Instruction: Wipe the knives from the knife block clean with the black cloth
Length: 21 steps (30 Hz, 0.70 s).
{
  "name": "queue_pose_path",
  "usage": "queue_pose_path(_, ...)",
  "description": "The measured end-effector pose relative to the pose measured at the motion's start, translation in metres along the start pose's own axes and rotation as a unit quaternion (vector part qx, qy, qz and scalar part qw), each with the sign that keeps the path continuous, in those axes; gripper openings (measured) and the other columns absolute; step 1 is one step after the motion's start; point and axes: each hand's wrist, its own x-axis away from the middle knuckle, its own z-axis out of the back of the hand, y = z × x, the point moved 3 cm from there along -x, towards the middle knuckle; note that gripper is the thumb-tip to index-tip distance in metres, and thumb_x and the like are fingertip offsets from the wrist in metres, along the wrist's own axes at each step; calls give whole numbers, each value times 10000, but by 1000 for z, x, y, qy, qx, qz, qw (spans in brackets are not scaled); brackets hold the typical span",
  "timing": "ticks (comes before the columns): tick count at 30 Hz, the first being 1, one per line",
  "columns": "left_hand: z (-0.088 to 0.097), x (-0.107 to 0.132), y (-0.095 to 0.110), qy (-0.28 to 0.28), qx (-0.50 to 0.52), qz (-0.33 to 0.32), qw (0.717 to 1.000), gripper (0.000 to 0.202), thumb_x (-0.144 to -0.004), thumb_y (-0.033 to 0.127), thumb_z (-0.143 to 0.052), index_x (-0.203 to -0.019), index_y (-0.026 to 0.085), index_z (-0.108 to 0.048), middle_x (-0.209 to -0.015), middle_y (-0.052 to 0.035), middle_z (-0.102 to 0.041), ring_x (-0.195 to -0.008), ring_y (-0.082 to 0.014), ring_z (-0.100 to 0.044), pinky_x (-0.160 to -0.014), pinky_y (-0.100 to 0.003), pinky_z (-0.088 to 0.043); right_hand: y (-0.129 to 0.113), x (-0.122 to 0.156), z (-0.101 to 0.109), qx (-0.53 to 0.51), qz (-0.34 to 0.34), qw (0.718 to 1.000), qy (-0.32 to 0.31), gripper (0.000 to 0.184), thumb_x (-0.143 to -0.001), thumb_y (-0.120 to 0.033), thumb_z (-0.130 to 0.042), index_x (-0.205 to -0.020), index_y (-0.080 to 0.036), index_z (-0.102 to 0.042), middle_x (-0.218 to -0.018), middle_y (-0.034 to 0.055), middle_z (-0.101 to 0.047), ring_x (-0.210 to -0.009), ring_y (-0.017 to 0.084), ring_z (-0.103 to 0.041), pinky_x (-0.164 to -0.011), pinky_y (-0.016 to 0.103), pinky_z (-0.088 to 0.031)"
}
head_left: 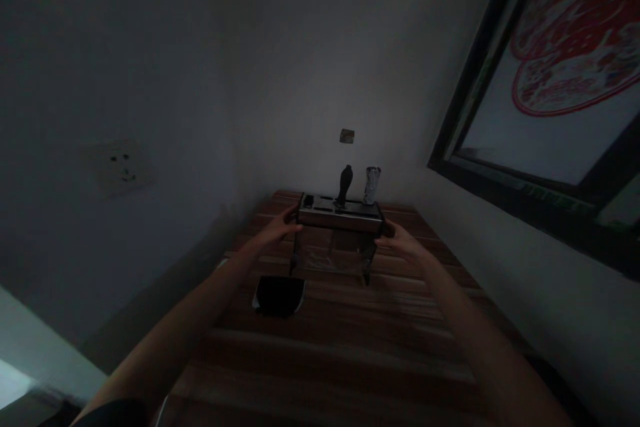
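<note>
A box-like device with a metal-looking top stands on the wooden table. From its top rises a dark handle, and to the right of that a clear cup-shaped piece stands upright. Below the top, its front looks see-through. My left hand grips the device's left side, the fingers partly hidden behind it. On the opposite side my right hand holds it the same way. Nearer to me, by my left forearm, a flat black object lies on the table; its kind is too dark to make out.
The wood-grain table runs up to the pale back wall. A socket is on the left wall, and a small plate is on the back wall. A large dark-framed picture hangs at the right. The light is dim.
</note>
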Motion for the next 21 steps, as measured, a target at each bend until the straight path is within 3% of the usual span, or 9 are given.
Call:
queue_pose_path(5, -29, -8, -11, -11, -13, -4, 1000, 844, -527, 321, -796, -1280, 177, -442, -1339, -136, -455, -1236, -291, -406, -1034, -436, -283, 1, 21, 28, -5, -27, 1000, 7, 653, -550, -215, -792, -1160, -260, -563, -1177, 36, -606, -1090, 235, -548, -935, 386, -431)
queue_pose_path(11, -51, -13, -23, -25, -44, 13, 999, 864, -523, 314, -797, -1287, 163, -422, -1323, -141, -471, -1236, -290, -406, -1015, -432, -322, 6, 34, 55, 6, -30, 999, 10, 619, -519, -231, -807, -1100, -242, -597, -1126, 40, -635, -1028, 237, -582, -910, 381, -440)
queue_pose_path(21, -59, -24, -34, -36, -46, 33, 998, 879, -514, 345, -798, -1289, 176, -421, -1299, -133, -496, -1202, -293, -447, -991, -435, -355, 20, 38, 66, 6, -26, 999, 36, 652, -531, -245, -802, -1142, -232, -574, -1133, 55, -630, -1096, 248, -538, -914, 378, -427)
